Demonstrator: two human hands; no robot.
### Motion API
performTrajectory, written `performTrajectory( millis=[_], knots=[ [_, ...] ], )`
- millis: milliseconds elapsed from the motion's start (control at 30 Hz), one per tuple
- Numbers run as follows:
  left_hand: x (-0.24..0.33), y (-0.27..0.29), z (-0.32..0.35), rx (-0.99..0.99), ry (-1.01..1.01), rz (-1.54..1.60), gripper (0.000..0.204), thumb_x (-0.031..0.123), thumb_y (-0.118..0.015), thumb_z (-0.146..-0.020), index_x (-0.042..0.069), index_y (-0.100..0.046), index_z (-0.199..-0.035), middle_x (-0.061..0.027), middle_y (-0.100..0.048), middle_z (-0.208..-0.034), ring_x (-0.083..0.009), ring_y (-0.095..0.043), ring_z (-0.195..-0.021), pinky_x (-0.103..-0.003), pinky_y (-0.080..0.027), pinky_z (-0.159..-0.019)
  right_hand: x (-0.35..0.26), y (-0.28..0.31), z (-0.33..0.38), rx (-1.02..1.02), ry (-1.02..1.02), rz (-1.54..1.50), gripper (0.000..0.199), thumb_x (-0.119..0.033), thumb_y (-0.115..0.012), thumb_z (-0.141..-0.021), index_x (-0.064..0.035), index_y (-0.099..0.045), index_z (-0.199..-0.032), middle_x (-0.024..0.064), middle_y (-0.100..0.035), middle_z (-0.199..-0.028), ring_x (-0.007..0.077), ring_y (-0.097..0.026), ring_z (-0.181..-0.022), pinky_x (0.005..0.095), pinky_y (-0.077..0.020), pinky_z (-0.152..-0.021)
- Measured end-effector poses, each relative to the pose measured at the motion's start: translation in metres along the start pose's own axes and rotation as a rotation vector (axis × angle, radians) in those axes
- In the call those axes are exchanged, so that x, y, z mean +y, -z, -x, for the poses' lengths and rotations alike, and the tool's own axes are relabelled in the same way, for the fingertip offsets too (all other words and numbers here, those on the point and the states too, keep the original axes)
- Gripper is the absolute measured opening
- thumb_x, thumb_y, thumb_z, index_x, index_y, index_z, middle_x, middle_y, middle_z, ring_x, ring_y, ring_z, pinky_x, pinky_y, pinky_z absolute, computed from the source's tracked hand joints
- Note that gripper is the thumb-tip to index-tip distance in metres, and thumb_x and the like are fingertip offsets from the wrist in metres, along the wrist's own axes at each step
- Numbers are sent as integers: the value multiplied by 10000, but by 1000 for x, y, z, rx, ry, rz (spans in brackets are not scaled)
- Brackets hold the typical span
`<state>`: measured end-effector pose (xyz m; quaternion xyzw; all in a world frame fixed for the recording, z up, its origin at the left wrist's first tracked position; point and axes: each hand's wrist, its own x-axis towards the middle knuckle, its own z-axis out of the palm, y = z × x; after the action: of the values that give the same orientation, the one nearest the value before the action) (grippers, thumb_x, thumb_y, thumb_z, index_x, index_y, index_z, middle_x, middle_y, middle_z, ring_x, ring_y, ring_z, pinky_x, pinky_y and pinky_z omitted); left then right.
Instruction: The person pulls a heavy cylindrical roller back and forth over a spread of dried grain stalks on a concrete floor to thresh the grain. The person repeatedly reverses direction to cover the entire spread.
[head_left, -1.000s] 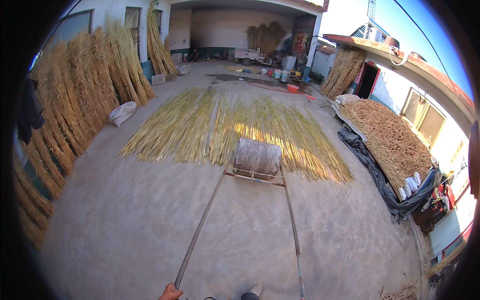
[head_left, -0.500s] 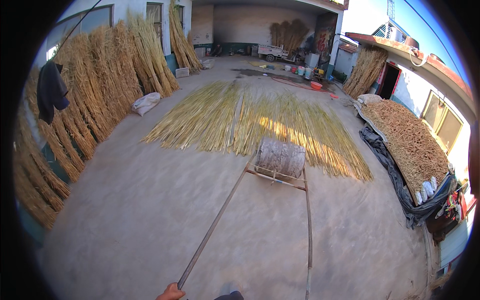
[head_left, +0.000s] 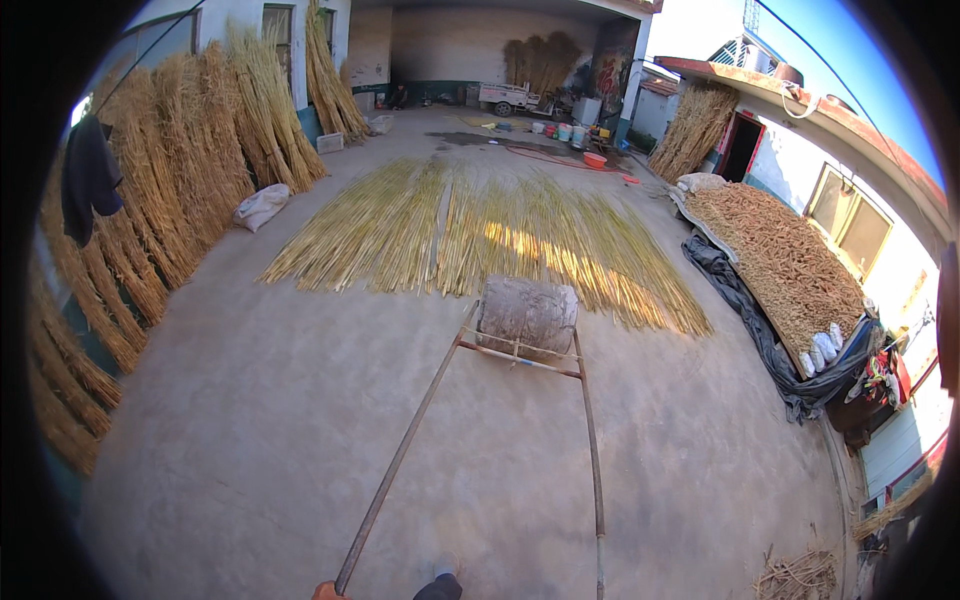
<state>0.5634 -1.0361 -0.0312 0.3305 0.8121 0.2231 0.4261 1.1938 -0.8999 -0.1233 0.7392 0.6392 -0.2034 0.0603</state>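
Two long metal shafts (head_left: 400, 470) run from the bottom edge to a stone roller (head_left: 527, 315) at 12 o'clock, touching the spread reeds (head_left: 480, 235). It looks heavy and rigid (best steered by the shaft ends). The left hand (head_left: 325, 591) grips one; the right is out of view.

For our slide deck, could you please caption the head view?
A left hand grips one pole of a stone roller at the edge of reeds spread across a concrete yard.
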Motion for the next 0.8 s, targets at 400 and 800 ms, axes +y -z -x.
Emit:
performTrajectory(
  millis=[400,800],
  knots=[
    [-64,32,51,48,97,16,370,126,-571,-693,-25,-525,-1027,-120,-571,-742,-254,-589,-665,-368,-492,-546,-22,-8,50,-32,-122,-79,474,-409,-327,-900,-3,-570,-925,260,-586,-893,423,-554,-851,487,-450,-733],
    [-5,64,30,-34,235,91,290,141,-532,-730,12,-507,-989,-69,-502,-589,-192,-505,-400,-337,-408,-310,-64,4,23,-55,-149,-119,482,-415,-324,-899,-2,-568,-945,259,-586,-903,421,-553,-864,486,-447,-745]
  ],
)
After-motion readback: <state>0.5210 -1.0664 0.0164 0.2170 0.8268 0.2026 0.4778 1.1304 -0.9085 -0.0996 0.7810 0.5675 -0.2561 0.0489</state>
